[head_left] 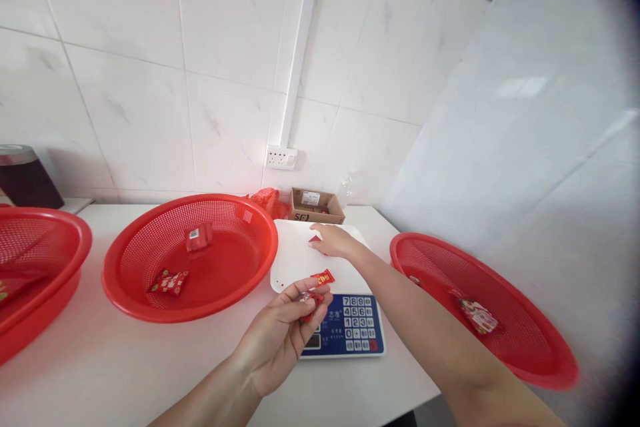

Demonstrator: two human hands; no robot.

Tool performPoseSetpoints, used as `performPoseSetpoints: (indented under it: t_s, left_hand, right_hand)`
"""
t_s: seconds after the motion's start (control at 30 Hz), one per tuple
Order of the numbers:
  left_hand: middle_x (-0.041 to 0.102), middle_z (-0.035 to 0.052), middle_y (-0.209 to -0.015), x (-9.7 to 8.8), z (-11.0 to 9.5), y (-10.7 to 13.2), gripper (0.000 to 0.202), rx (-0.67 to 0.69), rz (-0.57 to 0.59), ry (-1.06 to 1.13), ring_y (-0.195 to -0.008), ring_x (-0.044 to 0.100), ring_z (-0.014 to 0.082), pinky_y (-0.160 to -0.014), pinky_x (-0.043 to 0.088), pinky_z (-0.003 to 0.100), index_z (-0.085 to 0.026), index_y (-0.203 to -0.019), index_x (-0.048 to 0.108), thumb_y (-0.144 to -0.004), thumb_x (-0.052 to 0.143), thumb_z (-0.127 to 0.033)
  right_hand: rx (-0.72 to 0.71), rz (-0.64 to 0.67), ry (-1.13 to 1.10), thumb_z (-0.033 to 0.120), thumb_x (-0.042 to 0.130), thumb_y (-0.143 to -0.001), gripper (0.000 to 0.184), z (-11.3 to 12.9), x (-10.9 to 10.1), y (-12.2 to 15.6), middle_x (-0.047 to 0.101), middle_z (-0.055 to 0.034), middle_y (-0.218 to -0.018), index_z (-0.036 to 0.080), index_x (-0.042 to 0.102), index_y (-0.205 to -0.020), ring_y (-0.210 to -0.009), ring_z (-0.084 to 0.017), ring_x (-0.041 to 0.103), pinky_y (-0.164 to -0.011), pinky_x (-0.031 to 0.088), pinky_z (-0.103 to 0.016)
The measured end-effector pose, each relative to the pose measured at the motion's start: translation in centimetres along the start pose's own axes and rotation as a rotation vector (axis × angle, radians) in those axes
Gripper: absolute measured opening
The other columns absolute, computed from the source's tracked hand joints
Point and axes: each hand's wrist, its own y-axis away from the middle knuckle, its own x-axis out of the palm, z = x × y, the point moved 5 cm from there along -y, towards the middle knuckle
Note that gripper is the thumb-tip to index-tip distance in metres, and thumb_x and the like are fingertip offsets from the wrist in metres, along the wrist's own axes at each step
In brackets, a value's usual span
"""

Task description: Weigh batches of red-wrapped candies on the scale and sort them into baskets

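Note:
My left hand (287, 323) is closed around small red packets (324, 276) with yellow print, over the near edge of a digital scale (357, 327). One packet sticks up between the fingertips and more red wrapping shows in the palm. Over the scale's white pan (295, 257), my right hand (333, 240) has its fingers bent around a small red piece (315, 239), mostly hidden by the fingers. A few tiny dark specks lie on the pan's left side. The blue keypad is partly covered by my left hand.
Left of the scale, a red basket (125, 303) holds two red packets (173, 281). Another red basket (75, 273) stands at far left, and a tilted one (545, 373) at right contains packets. Behind are a cardboard box (317, 217), red plastic bag (270, 200) and wall socket (281, 157).

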Motion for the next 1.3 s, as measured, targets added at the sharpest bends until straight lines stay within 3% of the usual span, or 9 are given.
performPoseSetpoints:
  t_s: [0.23,0.43,0.5,0.57,0.7,0.77,1.07,1.23,1.3]
  left_hand:
    - [0.068,0.0117,-0.101,-0.1,1.4,0.1,0.023,-0.073,0.001,-0.042,-0.098,0.067,0.0172,-0.082,0.055,0.021,-0.011,-0.094,0.061,-0.078,0.054,0.003]
    - [0.066,0.012,-0.106,-0.3,1.7,0.0,0.024,-0.078,-0.012,-0.055,-0.102,0.065,0.0188,-0.084,0.055,0.022,-0.012,-0.098,0.06,-0.079,0.054,0.002]
    - [0.066,0.0117,-0.106,-0.4,1.7,-0.1,0.024,-0.077,-0.022,-0.055,-0.102,0.065,0.0188,-0.084,0.055,0.022,-0.012,-0.098,0.06,-0.079,0.055,0.001]
    - [0.066,0.0114,-0.106,-0.5,1.7,-0.1,0.023,-0.077,-0.019,-0.052,-0.102,0.066,0.0187,-0.084,0.055,0.022,-0.012,-0.098,0.06,-0.079,0.055,0.0]
    - [0.066,0.0114,-0.105,-0.4,1.8,-0.1,0.023,-0.085,0.007,-0.049,-0.102,0.065,0.0197,-0.085,0.054,0.023,-0.012,-0.099,0.059,-0.079,0.057,-0.001]
    - [0.066,0.0118,-0.106,-0.3,1.9,-0.1,0.022,-0.091,0.017,-0.051,-0.103,0.065,0.0201,-0.086,0.054,0.023,-0.012,-0.099,0.059,-0.079,0.057,-0.002]
    - [0.066,0.0124,-0.109,-0.1,2.0,0.0,0.022,-0.088,0.031,-0.067,-0.103,0.065,0.0223,-0.084,0.055,0.022,-0.012,-0.097,0.058,-0.078,0.059,-0.002]
    - [0.065,0.014,-0.109,-0.2,1.7,0.0,0.026,-0.064,-0.005,-0.064,-0.099,0.067,0.0202,-0.083,0.055,0.023,-0.011,-0.103,0.055,-0.079,0.058,-0.001]
    - [0.064,0.0144,-0.111,-0.3,1.1,-0.1,0.031,-0.027,-0.032,-0.041,-0.098,0.067,0.0191,-0.084,0.054,0.023,-0.012,-0.108,0.052,-0.079,0.057,-0.002]
  right_hand:
    - [0.052,0.068,0.01,0.012,0.064,-0.069,0.04,-1.0,1.3,-0.1,0.068,-0.0144,-0.106,0.016,0.062,-0.108,-0.097,-0.031,0.063,-0.079,0.046,-0.037]
    - [-0.184,-0.17,-0.36,0.038,0.049,-0.088,0.06,3.8,-3.3,-0.4,0.043,-0.0086,-0.143,0.026,0.027,-0.142,-0.115,-0.016,0.054,-0.086,0.046,-0.028]
    - [-0.311,-0.251,-0.504,0.037,0.05,-0.087,0.061,5.0,-4.7,0.5,0.039,-0.0087,-0.145,0.026,0.027,-0.142,-0.118,-0.017,0.052,-0.09,0.046,-0.031]
    - [-0.387,-0.16,-0.426,0.028,0.054,-0.083,0.054,5.5,-4.4,1.6,0.047,-0.0078,-0.139,0.025,0.041,-0.136,-0.118,-0.02,0.052,-0.095,0.043,-0.036]
    - [-0.355,0.273,-0.022,0.016,0.062,-0.072,0.052,3.7,-0.1,4.1,0.057,-0.008,-0.128,0.022,0.057,-0.123,-0.116,-0.026,0.054,-0.095,0.042,-0.037]
    - [-0.313,0.323,0.074,0.012,0.061,-0.07,0.051,2.4,1.6,4.9,0.059,-0.0093,-0.125,0.021,0.059,-0.12,-0.111,-0.026,0.056,-0.089,0.043,-0.034]
    - [-0.194,0.203,0.065,0.003,0.05,-0.073,0.032,2.5,1.5,4.4,0.068,-0.0084,-0.095,0.017,0.067,-0.095,-0.085,-0.021,0.062,-0.071,0.045,-0.029]
    - [-0.242,-0.222,-0.568,0.022,0.048,-0.087,0.034,5.4,-3.8,3.4,0.06,-0.0079,-0.118,0.02,0.053,-0.121,-0.096,-0.014,0.06,-0.085,0.048,-0.029]
    - [-0.33,-0.223,-0.736,0.029,0.053,-0.086,0.04,6.3,-4.9,4.3,0.057,-0.0079,-0.124,0.022,0.05,-0.125,-0.103,-0.014,0.059,-0.088,0.047,-0.032]
